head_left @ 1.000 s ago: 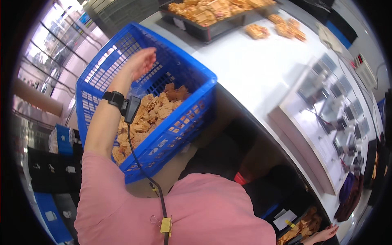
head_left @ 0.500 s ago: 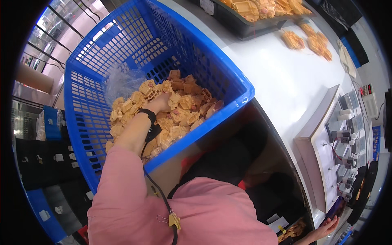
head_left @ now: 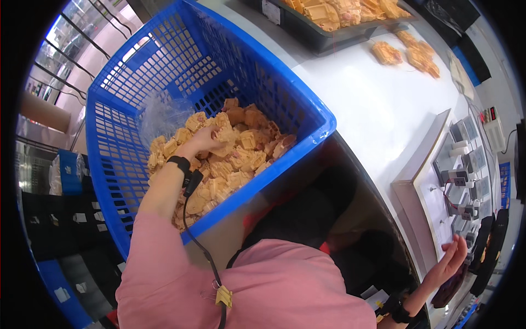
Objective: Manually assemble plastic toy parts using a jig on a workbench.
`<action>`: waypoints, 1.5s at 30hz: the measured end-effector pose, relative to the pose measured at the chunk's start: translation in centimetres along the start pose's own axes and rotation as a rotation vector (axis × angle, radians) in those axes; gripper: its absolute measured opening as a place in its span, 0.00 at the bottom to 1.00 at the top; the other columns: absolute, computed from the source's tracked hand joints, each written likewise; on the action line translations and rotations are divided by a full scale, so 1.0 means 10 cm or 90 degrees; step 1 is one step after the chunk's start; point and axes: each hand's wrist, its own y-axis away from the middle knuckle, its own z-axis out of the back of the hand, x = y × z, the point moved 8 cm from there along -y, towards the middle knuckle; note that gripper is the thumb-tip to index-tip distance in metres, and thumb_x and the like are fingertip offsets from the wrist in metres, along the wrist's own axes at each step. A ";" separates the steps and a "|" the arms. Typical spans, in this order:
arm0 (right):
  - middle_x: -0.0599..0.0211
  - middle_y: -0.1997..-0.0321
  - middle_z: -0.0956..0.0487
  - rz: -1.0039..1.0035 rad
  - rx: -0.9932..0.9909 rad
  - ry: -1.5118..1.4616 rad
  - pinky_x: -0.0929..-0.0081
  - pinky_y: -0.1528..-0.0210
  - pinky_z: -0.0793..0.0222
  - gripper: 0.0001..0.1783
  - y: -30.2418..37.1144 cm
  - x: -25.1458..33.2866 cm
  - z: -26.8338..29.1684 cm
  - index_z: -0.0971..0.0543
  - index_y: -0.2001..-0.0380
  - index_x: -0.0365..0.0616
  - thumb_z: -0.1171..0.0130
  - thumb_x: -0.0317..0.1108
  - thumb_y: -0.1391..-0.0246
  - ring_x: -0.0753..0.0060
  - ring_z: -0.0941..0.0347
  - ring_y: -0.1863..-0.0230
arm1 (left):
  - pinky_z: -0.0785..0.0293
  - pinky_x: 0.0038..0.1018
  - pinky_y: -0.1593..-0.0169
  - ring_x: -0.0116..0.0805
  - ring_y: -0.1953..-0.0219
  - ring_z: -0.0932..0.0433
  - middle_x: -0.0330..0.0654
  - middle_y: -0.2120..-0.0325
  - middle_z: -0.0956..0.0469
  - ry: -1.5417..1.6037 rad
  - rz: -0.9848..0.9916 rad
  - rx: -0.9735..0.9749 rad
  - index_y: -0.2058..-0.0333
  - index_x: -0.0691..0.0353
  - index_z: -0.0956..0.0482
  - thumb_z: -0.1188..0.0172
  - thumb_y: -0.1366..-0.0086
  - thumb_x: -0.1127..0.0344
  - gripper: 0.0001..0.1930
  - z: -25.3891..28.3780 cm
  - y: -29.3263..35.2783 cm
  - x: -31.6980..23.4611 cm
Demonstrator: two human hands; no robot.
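Observation:
Inside a large blue plastic basket point(head_left: 263, 170), my left hand point(head_left: 205, 139) lies on a heap of tan molded plastic parts point(head_left: 241, 160). Its fingers are bent round one tan plastic part point(head_left: 223, 133) on top of the heap; the fingertips are partly hidden. My right hand point(head_left: 452, 260) is raised at the lower right, beside the white board with a row of small grey fixtures point(head_left: 466, 211). Its fingers are stretched out, and nothing is in them.
A dark tray point(head_left: 329, 41) full of similar tan parts stands on the white table point(head_left: 350, 93) at the back. Several loose tan parts point(head_left: 419, 54) lie near it. Crumpled clear plastic point(head_left: 164, 115) sits in the basket. A cable point(head_left: 205, 255) runs from my left wrist.
My left hand has drawn back a little to the left within the basket. My right hand has risen from the lower edge toward the fixtures.

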 end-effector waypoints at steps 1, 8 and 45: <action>0.65 0.54 0.23 -0.001 -0.007 -0.006 0.82 0.57 0.34 0.13 -0.02 0.01 -0.07 0.28 0.49 0.39 0.52 0.28 0.34 0.79 0.32 0.65 | 0.28 0.31 0.52 0.42 0.55 0.22 0.45 0.61 0.22 -0.005 -0.003 -0.007 0.46 0.62 0.28 0.28 0.52 0.51 0.36 0.16 0.05 -0.04; 0.62 0.48 0.26 0.031 0.103 -0.116 0.78 0.52 0.33 0.18 -0.25 0.34 -0.73 0.30 0.46 0.38 0.48 0.26 0.38 0.73 0.28 0.54 | 0.26 0.22 0.57 0.26 0.53 0.25 0.34 0.53 0.26 0.765 -0.228 -0.037 0.44 0.54 0.33 0.37 0.37 0.66 0.24 1.30 0.57 -1.33; 0.63 0.62 0.25 -0.087 -0.120 -0.320 0.75 0.61 0.32 0.14 -0.36 0.40 -1.08 0.29 0.55 0.40 0.42 0.29 0.44 0.71 0.29 0.63 | 0.30 0.29 0.39 0.36 0.43 0.29 0.41 0.47 0.30 0.728 -0.510 0.385 0.51 0.51 0.30 0.40 0.39 0.80 0.20 0.39 1.20 -5.07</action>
